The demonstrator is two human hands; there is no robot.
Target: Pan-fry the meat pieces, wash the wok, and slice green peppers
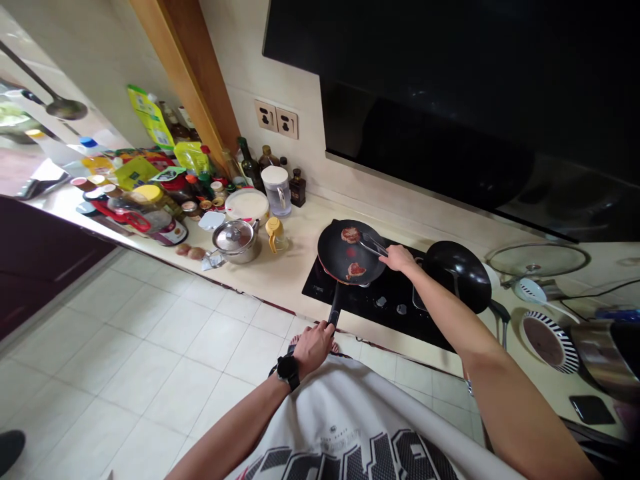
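A black frying pan (334, 252) sits on the black cooktop (390, 303), with two browned pieces of meat (351, 235) in it. My left hand (314, 345), with a black watch on the wrist, is closed around the pan's handle (335, 309) at the counter's front edge. My right hand (397, 257) is over the pan's right rim, closed on metal tongs (373, 245) whose tips point toward the far piece of meat.
A black wok (460, 273) stands on the right burner. A small lidded steel pot (236, 240), a yellow-capped jar (275, 235) and many bottles crowd the counter on the left. A glass lid (537, 259), striped plate (549, 341) and phone (592, 409) lie to the right. The range hood hangs overhead.
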